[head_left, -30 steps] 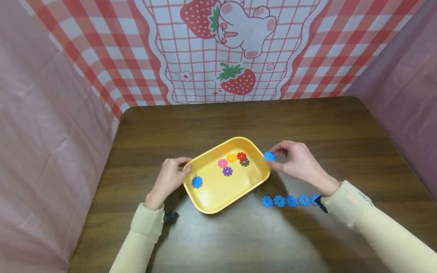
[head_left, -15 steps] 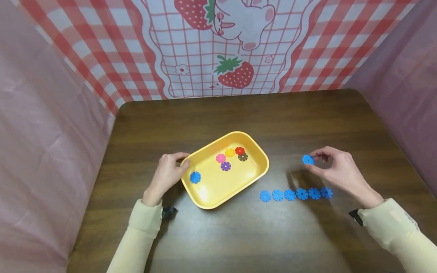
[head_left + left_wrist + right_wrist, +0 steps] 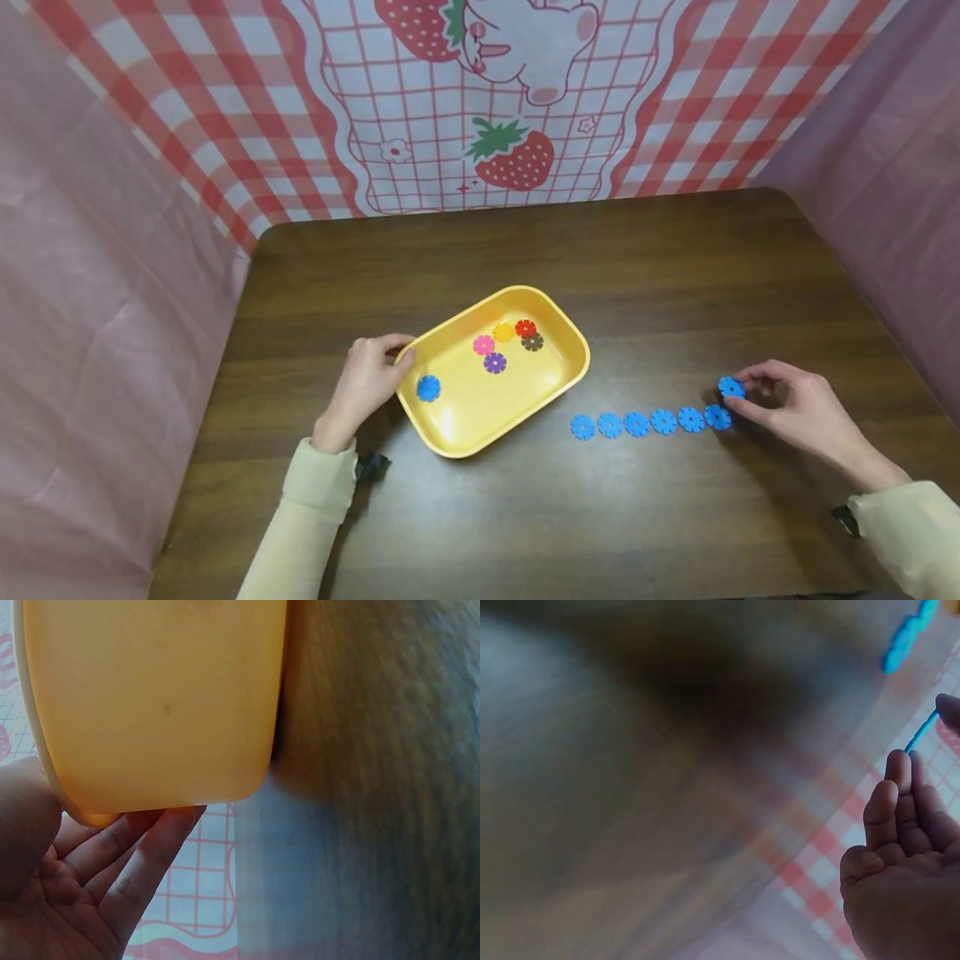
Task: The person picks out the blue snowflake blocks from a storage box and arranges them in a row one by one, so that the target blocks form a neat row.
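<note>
A yellow tray [image 3: 450, 454] stands at an angle on the table, its left end gripped by my left hand [image 3: 365, 383], thumb over the rim and fingers against the outer wall. My right hand [image 3: 798, 408] pinches a blue notched disc [image 3: 732, 387] between thumb and fingertips, just above the right end of a row of several blue discs [image 3: 636, 424]. In the right wrist view the held disc [image 3: 922, 732] shows edge-on. The left wrist view shows the tray's outer wall [image 3: 165, 705] with the fingers under its rim.
Inside the tray lie a blue disc [image 3: 428, 388], a pink disc [image 3: 483, 345], a purple disc [image 3: 495, 362], a yellow disc [image 3: 503, 332], a red disc [image 3: 526, 328] and a brown disc [image 3: 532, 342]. A strawberry-patterned cloth [image 3: 517, 158] hangs behind the wooden table [image 3: 420, 267].
My right hand has carried the blue disc rightward from the tray's right rim, then down toward the row's right end. My left hand keeps its grip on the tray.
</note>
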Demonstrator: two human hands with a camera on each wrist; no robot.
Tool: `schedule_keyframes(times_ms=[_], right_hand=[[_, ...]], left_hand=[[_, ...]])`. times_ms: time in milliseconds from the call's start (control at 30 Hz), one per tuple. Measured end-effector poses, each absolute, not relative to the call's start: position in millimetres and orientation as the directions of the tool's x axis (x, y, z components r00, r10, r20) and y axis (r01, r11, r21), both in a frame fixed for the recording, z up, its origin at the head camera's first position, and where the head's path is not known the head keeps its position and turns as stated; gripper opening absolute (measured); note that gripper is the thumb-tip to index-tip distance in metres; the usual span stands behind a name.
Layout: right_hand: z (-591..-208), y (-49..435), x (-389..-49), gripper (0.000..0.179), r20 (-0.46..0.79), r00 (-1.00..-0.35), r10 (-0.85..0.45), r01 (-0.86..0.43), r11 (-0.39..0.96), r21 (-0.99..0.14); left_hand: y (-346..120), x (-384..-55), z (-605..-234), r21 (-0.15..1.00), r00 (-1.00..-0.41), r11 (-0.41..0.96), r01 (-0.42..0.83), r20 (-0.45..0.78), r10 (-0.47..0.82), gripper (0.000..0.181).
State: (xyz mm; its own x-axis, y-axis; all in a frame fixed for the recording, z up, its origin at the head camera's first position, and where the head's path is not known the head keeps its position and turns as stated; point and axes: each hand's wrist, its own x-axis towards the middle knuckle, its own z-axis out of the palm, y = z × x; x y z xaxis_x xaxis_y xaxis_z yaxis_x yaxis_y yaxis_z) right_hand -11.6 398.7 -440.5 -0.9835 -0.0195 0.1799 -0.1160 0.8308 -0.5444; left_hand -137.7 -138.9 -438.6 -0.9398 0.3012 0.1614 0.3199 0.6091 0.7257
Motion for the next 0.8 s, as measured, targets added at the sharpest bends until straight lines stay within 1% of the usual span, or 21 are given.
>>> schedule_keyframes(times_ms=[167, 300, 467, 800], right_hand=[[-449.6, 411.2, -1.2, 0.030, 0.171, -0.985, -0.015, -0.109, 0.824, -0.556], [-456.4, 415.9, 3.9, 0.031, 0.175, -0.984, -0.037, -0.129, 0.828, -0.546], [-461.1, 418.5, 7.0, 0.032, 0.201, -0.977, -0.067, -0.166, 0.831, -0.531], [-466.2, 422.6, 10.6, 0.035, 0.213, -0.973, -0.089, -0.189, 0.837, -0.514]], left_hand=[[-138.9, -138.3, -439.1, 0.724, -0.942, 0.615, 0.312, 0.154, 0.298, 0.020], [-138.2, -138.5, -439.4, 0.720, -0.942, 0.620, 0.313, 0.154, 0.297, 0.020], [-138.4, -137.7, -440.0, 0.719, -0.943, 0.622, 0.309, 0.148, 0.297, 0.020], [-138.5, -138.2, -440.8, 0.710, -0.941, 0.626, 0.322, 0.170, 0.292, 0.019]])
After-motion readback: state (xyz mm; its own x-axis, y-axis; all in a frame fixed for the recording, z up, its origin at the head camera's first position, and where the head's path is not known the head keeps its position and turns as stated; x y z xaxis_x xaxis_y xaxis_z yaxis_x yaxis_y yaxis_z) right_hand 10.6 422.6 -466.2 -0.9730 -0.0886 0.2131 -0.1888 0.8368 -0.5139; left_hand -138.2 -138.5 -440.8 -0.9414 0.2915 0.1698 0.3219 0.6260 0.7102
